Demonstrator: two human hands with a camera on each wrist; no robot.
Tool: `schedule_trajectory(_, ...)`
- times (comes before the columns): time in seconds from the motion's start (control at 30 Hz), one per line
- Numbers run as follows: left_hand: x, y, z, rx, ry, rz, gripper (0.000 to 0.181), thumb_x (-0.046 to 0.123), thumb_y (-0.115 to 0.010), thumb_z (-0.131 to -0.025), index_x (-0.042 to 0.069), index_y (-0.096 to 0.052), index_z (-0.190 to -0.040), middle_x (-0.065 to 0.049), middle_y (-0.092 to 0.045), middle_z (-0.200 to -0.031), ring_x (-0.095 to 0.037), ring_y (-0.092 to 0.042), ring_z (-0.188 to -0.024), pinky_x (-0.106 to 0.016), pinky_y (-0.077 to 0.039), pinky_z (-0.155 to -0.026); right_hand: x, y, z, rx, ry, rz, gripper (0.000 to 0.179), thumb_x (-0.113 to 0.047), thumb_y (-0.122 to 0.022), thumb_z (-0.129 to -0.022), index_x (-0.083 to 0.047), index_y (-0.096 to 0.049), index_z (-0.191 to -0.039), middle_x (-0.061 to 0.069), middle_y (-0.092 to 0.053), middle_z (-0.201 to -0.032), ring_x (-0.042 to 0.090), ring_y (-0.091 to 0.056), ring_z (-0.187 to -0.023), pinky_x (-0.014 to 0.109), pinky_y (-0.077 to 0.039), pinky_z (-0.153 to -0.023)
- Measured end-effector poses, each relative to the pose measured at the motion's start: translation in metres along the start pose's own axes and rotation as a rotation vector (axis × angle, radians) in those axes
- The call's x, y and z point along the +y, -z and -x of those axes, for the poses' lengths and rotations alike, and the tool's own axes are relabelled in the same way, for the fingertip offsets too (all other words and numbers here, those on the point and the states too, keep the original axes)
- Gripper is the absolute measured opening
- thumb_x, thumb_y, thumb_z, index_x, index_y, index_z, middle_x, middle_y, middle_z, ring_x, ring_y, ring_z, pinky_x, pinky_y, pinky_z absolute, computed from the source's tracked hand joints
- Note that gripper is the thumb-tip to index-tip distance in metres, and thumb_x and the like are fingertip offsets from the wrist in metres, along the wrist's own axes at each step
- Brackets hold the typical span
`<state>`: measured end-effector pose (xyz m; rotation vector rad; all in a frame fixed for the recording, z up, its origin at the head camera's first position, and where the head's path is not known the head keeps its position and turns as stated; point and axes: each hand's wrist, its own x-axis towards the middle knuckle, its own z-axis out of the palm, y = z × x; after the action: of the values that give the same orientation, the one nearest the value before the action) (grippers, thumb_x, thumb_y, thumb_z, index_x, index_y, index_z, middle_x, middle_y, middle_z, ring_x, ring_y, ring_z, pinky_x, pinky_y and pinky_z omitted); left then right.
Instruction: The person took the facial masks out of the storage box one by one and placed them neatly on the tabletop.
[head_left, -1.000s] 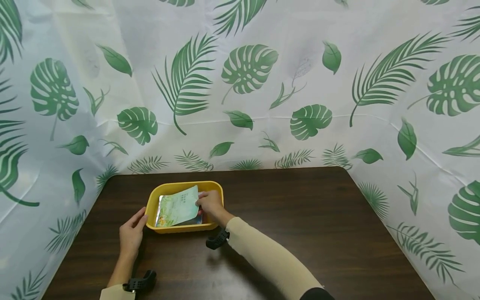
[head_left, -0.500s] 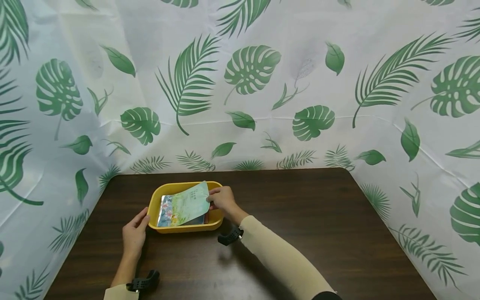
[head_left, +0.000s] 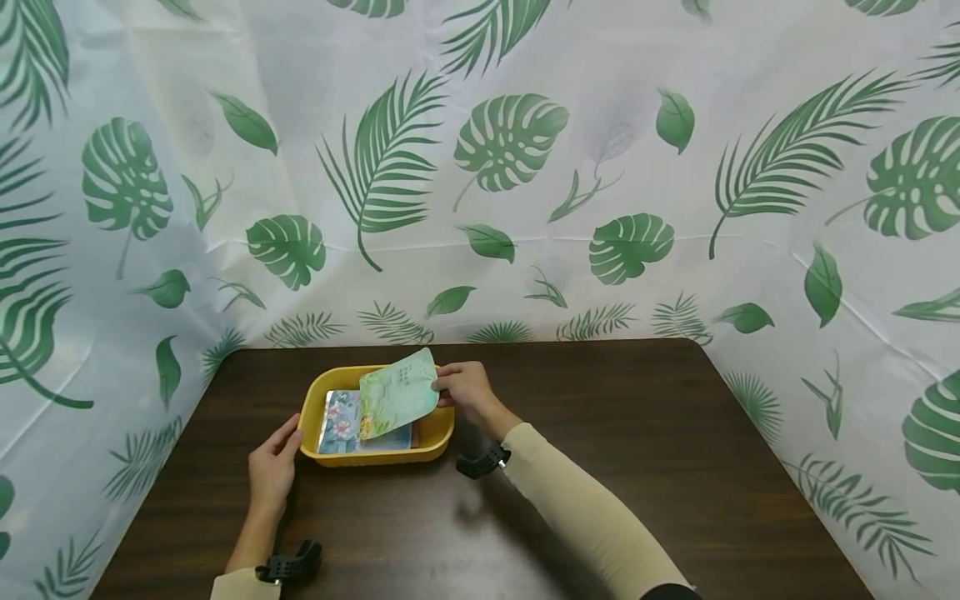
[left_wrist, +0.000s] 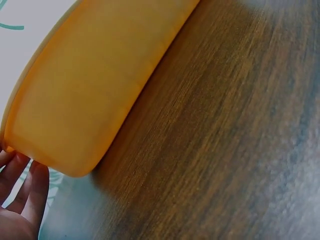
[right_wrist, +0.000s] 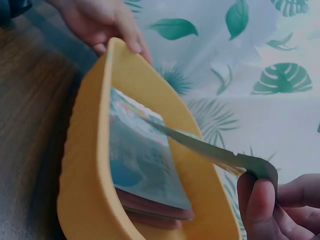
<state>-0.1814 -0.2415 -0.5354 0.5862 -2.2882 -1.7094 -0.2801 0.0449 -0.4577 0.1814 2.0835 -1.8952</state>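
Note:
A yellow plastic basket (head_left: 442, 433) stands toward the back left of the table. My left hand (head_left: 272, 471) holds its left end, thumb and fingers at the rim. In the left wrist view those fingers (left_wrist: 35, 187) reach the basket's outer wall (left_wrist: 80, 90). My right hand (head_left: 468, 390) pinches the right edge of a flat, light green sachet (head_left: 397, 393) printed with flowers, raised and tilted over the basket. In the right wrist view the sachet (right_wrist: 200, 146) shows nearly edge-on. Beneath it, a blue floral sachet (head_left: 341, 423) lies on a small stack in the basket.
The dark wood-grain table (head_left: 615, 450) extends to the right and in front of the basket. A white cloth (head_left: 547, 275) with green leaves hangs behind and at both sides. Black bands (head_left: 288, 567) are on both wrists.
My right hand has moved right and up, lifting the light green sachet off the stack and uncovering more of the blue one. My left hand has stayed at the basket's left end.

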Motion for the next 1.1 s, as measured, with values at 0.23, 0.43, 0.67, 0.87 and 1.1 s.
schedule_trajectory(0.23, -0.003, 0.0, 0.003, 0.002, 0.009, 0.009, 0.045, 0.03, -0.05, -0.102, 0.007, -0.051, -0.141, -0.011, -0.051, -0.146, -0.025, -0.045, -0.136, 0.002, -0.038, -0.085, -0.003, 0.018, -0.007, -0.033, 0.033, -0.02, 0.023, 0.003, -0.066, -0.085, 0.006, -0.069, -0.108, 0.01, -0.068, -0.085, 0.013, -0.062, -0.059, 0.031, -0.059, -0.065)
schedule_trajectory(0.43, 0.0, 0.0, 0.003, -0.02, 0.034, 0.0, 0.046, 0.032, -0.048, -0.103, 0.009, -0.049, -0.143, -0.008, -0.048, -0.149, -0.023, -0.043, -0.138, -0.008, -0.04, -0.097, -0.007, 0.039, -0.01, -0.018, 0.023, -0.069, 0.025, 0.004, -0.066, -0.085, 0.007, -0.069, -0.109, 0.009, -0.069, -0.083, 0.013, -0.062, -0.059, 0.034, -0.059, -0.068)
schedule_trajectory(0.67, 0.003, -0.001, 0.002, -0.018, 0.025, 0.003, 0.047, 0.032, -0.047, -0.103, 0.008, -0.048, -0.144, -0.009, -0.047, -0.15, -0.024, -0.042, -0.139, -0.036, -0.037, -0.11, -0.017, 0.066, -0.016, -0.023, 0.008, -0.128, 0.029, 0.003, -0.065, -0.087, 0.008, -0.064, -0.116, 0.005, -0.068, -0.081, 0.011, -0.061, -0.058, 0.024, -0.054, -0.059)
schedule_trajectory(0.87, 0.002, -0.001, 0.003, -0.029, 0.029, 0.006, 0.048, 0.033, -0.047, -0.103, 0.009, -0.047, -0.144, -0.009, -0.046, -0.15, -0.024, -0.041, -0.139, -0.028, -0.038, -0.109, -0.021, 0.091, -0.02, -0.015, -0.02, -0.128, 0.031, -0.001, -0.064, -0.09, 0.005, -0.061, -0.121, 0.004, -0.068, -0.085, 0.012, -0.062, -0.066, 0.024, -0.054, -0.062)
schedule_trajectory(1.1, 0.002, -0.001, 0.002, -0.031, 0.019, 0.012, 0.047, 0.032, -0.047, -0.103, 0.008, -0.047, -0.144, -0.009, -0.047, -0.15, -0.024, -0.042, -0.139, -0.024, -0.039, -0.108, -0.017, 0.116, -0.029, -0.01, -0.029, -0.144, 0.034, -0.004, -0.061, -0.093, 0.004, -0.057, -0.126, 0.002, -0.067, -0.086, 0.011, -0.061, -0.067, 0.021, -0.051, -0.062)
